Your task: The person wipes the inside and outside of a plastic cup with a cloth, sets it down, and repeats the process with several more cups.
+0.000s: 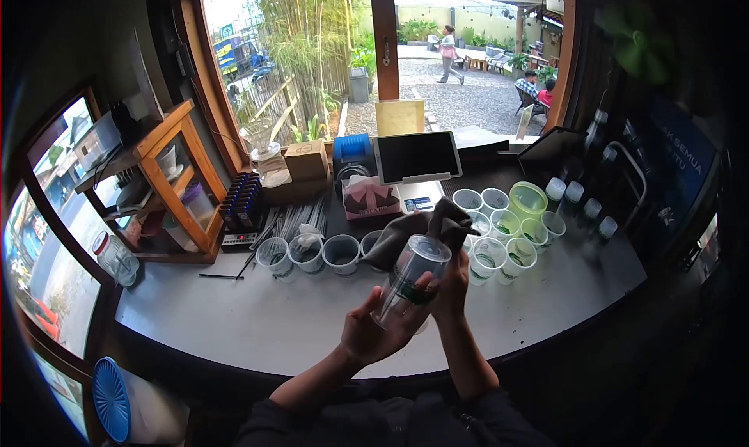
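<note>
Two hands meet over the near edge of the desk (257, 322), both on one clear plastic cup (408, 282) held tilted in the air above it. The left hand (370, 331) is wrapped around the cup's lower end, fingers closed on it; that end is mostly hidden behind the palm. The right hand (451, 287) grips the cup's far side together with a dark cloth (417, 230), which bunches up behind the rim and covers part of the fingers. Whether the cloth reaches inside the cup cannot be told. The cup's green print is too blurred to read.

Behind, a cluster of similar cups (507, 232) stands upright on the desk to the right, and a row of cups (308, 253) to the left. A tablet (416, 156) leans near the window. The frame's right side is too dark to make out.
</note>
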The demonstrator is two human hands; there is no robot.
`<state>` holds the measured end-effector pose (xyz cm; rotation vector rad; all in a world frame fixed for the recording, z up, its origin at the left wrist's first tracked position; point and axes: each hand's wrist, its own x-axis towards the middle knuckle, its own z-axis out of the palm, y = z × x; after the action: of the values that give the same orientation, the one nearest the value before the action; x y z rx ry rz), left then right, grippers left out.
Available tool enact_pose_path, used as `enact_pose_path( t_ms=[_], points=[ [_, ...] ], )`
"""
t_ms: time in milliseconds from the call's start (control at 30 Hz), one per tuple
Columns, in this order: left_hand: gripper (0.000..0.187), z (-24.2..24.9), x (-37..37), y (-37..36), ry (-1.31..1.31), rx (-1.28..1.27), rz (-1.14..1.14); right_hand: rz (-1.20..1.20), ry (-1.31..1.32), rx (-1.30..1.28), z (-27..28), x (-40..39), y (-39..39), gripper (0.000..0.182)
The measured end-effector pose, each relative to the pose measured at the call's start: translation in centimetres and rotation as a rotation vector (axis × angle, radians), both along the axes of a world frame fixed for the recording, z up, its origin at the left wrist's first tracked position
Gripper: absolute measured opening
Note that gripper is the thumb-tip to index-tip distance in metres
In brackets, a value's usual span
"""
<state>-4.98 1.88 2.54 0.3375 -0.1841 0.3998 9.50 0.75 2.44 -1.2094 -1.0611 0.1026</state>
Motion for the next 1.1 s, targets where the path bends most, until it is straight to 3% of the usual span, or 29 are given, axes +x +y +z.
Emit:
enact_pose_path(
  t_ms=[33, 67, 100, 200, 367, 467, 500, 600, 633, 733, 767, 800, 867, 967, 1100],
  points=[
    [0.069, -0.4, -0.1, -0.2, -0.079, -0.133, -0.074, 0.264, 0.481, 0.054, 2.5, 0.1, -0.5, 0.042],
    [0.069, -0.7, -0.2, -0.2, -0.158, -0.267, -0.149, 0.391, 0.405, 0.125, 3.5, 0.7, -0.7, 0.042],
    [0.068, -0.6, -0.3, -0.3, -0.128, -0.215, -0.105, 0.528, 0.336, 0.194, 4.6, 1.4, -0.8, 0.041],
    [0.07, 0.2, -0.8, -0.7, -0.016, -0.052, 0.006, 0.44, 0.021, 0.184, 5.5, 2.0, -0.7, 0.038],
    [0.07, 2.0, -1.2, -0.6, 0.103, 0.094, 0.111, 0.232, 0.105, 0.138, 6.0, 1.0, -1.4, 0.03],
    [0.069, 2.0, -2.1, 0.1, 0.115, 0.089, 0.106, 0.09, -0.109, -0.107, 4.4, 2.3, -1.0, 0.03],
    [0.07, 1.9, -2.3, 0.5, 0.109, 0.217, 0.147, 0.008, -0.19, -0.066, 3.5, 2.6, -0.2, 0.034],
    [0.077, 0.5, -2.6, 1.7, 0.242, 0.479, 0.234, -0.069, -0.156, -0.042, 2.8, 2.5, -0.1, 0.028],
    [0.081, 0.1, -2.7, 2.0, 0.283, 0.539, 0.296, -0.122, -0.022, 0.04, 2.9, 1.6, -0.3, 0.023],
    [0.083, -0.4, -3.2, 2.4, 0.25, 0.63, 0.227, 0.057, 0.19, 0.151, 2.9, -0.5, 1.1, 0.019],
    [0.081, -1.1, -3.5, 2.1, 0.284, 0.675, 0.188, 0.415, 0.205, 0.12, 1.8, -0.4, 1.6, 0.023],
    [0.076, -1.8, -3.5, 1.7, 0.316, 0.737, 0.211, 0.334, 0.073, 0.08, 0.8, -1.4, 2.1, 0.022],
    [0.075, -2.5, -3.6, 1.4, 0.345, 0.725, 0.257, 0.438, 0.211, -0.075, 0.7, -1.8, 1.5, 0.027],
    [0.078, -3.6, -3.9, 1.3, 0.456, 0.696, 0.303, 0.204, 0.142, -0.071, -0.5, -3.2, 2.6, 0.031],
    [0.075, -3.6, -5.2, 1.9, 0.543, 0.785, 0.377, -0.141, -0.16, 0.207, -0.8, -4.6, 3.2, 0.026]
  ],
)
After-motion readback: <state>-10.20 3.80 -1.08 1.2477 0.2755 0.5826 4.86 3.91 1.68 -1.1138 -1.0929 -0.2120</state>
